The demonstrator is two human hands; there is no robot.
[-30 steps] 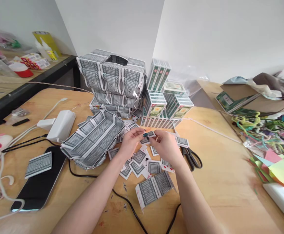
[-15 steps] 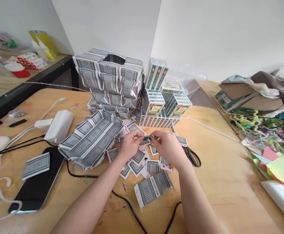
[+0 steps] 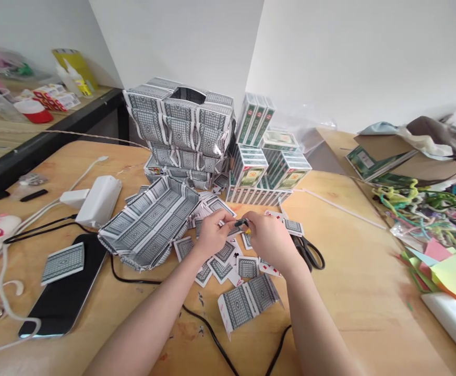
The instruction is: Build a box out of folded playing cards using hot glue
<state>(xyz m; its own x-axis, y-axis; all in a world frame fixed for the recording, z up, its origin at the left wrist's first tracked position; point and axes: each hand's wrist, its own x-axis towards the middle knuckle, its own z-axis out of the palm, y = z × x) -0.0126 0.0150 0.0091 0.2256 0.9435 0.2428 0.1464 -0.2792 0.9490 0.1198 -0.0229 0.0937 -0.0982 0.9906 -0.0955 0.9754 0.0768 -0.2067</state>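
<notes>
Above a scatter of loose playing cards [image 3: 225,251], my left hand [image 3: 213,231] and my right hand [image 3: 267,237] meet, fingers pinched together. Between them is a small playing card [image 3: 235,231], seen nearly edge-on and partly hidden by the fingers. Dark green shows at the fingertips. To the left of my left hand lies an open tray made of folded cards [image 3: 150,222]. A folded strip of joined cards [image 3: 249,300] rests on the table below my hands. Black scissors [image 3: 310,253] lie just right of my right wrist, partly covered by it.
Behind stands a tall box structure of folded cards [image 3: 181,125], beside stacked card packs [image 3: 251,167]. On the left are a white charger [image 3: 99,201], a black phone [image 3: 61,308] with a card piece on it, and cables. Colourful pipe cleaners [image 3: 427,209] and paper sheets [image 3: 453,271] lie right.
The view has shifted slightly, so everything sits a little further right. My hands stay together over the cards, and the fingers have turned slightly around the small card.
</notes>
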